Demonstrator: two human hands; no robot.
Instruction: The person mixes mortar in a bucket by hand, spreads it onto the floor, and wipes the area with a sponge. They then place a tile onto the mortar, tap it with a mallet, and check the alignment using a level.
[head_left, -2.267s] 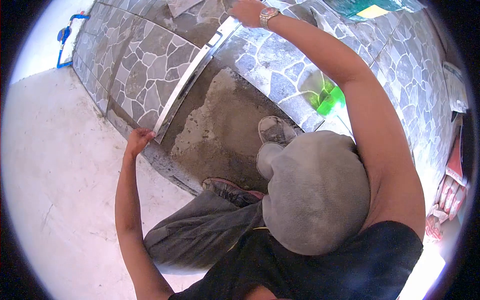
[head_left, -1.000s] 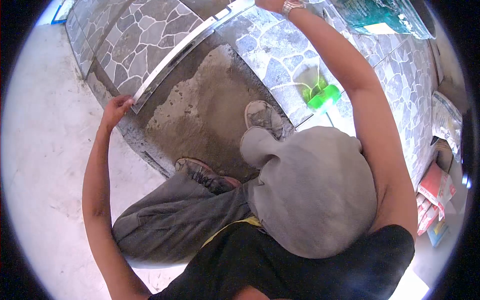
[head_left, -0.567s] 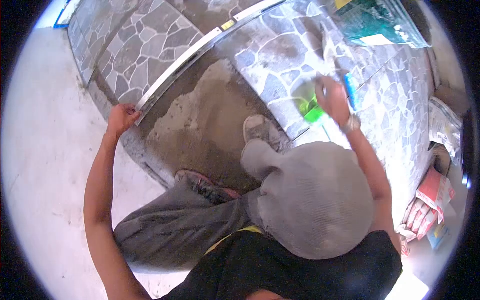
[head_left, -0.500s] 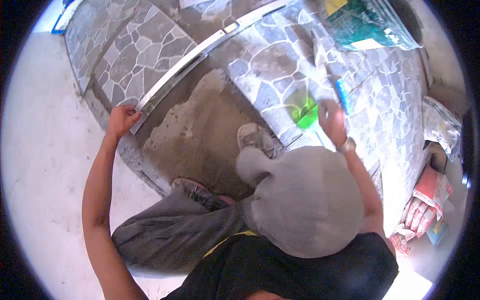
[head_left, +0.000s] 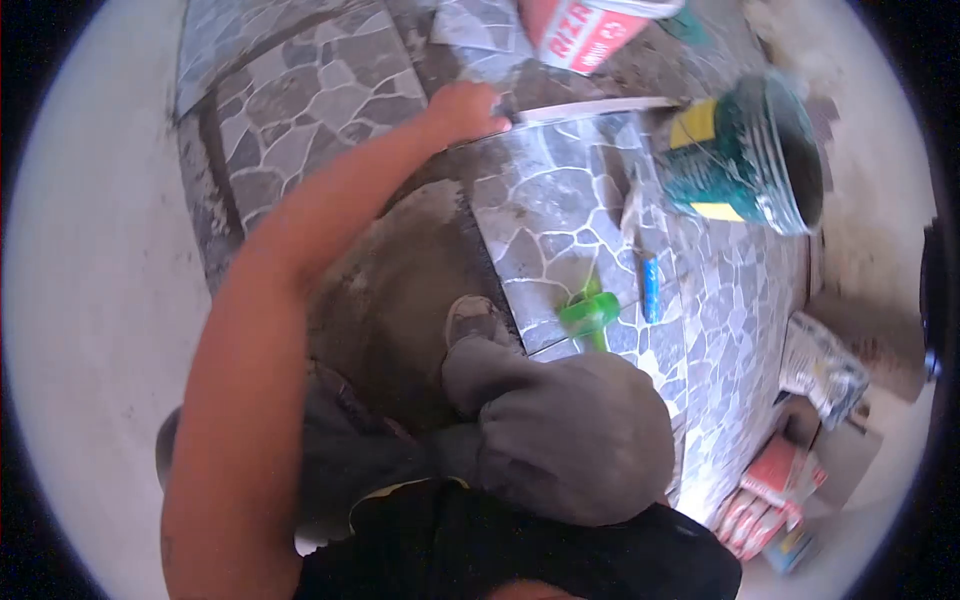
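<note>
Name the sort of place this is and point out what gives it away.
Probably an indoor floor-tiling site: stone-patterned tiles stop at a rough, untiled patch, with a grimy green bucket and what looks like a green mallet nearby.

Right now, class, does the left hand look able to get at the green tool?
Probably yes: nothing seems to block the space between the left hand and the green tool beyond the bent knee, though it would likely have to release the metal bar first.
</note>
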